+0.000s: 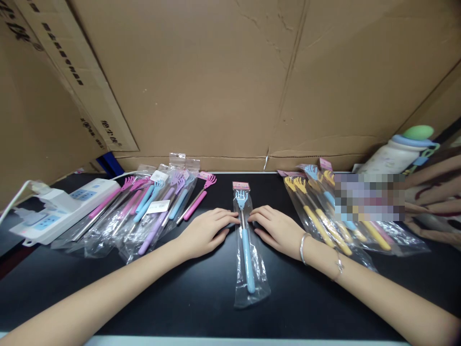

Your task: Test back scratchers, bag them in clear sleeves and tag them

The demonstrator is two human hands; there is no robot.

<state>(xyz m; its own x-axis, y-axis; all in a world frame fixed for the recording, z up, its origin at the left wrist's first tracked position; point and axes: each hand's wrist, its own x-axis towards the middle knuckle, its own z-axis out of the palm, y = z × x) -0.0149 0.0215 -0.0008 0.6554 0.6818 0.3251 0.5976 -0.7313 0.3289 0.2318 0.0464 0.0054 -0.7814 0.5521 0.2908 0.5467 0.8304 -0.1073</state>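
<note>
A light-blue back scratcher (247,254) with a metal shaft lies upright in view, its claw end away from me, inside a clear plastic bag with a red-and-white header. My left hand (207,231) rests on the table to its left, fingers stretched toward the shaft, fingertips at the bag's edge. From the other side, my right hand (275,229), with a silver bangle at the wrist, reaches in the same way, fingers extended and slightly bent. Neither hand is wrapped around the back scratcher. Whether the fingertips press on the bag is hard to tell.
Left are several bagged pink, blue and purple back scratchers (156,227) beside a white power strip (82,194). Right lie several bagged yellow and blue ones (317,223), partly under a pixelated patch. A white bottle (391,156) stands behind them. Cardboard (216,86) walls the back.
</note>
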